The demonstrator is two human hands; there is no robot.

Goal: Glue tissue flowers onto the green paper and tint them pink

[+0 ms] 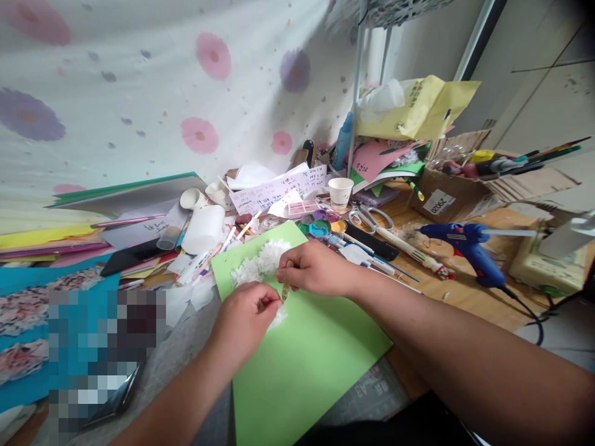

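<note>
A light green sheet of paper (pixel 311 359) lies at a slant on the table. White crumpled tissue tufts (pixel 255 265) form a curved band across its upper part. Another white tuft (pixel 279 317) shows beside the left fingertips. My right hand (pixel 316 266) is closed, pinching a small, narrow, patterned yellowish piece (pixel 285 291) that points downward. My left hand (pixel 248 313) is closed too, its thumb and forefinger pressed together at the lower end of that piece. What lies between the left fingertips is too small to make out.
A blue glue gun (pixel 465 238) rests to the right with its cord. Scissors (pixel 369 217), a paper cup (pixel 340 192), paint pots (pixel 320 228) and pens crowd the back. A cardboard box (pixel 439 195) stands at right. Left are a blue sheet (pixel 28 384) and stacked papers.
</note>
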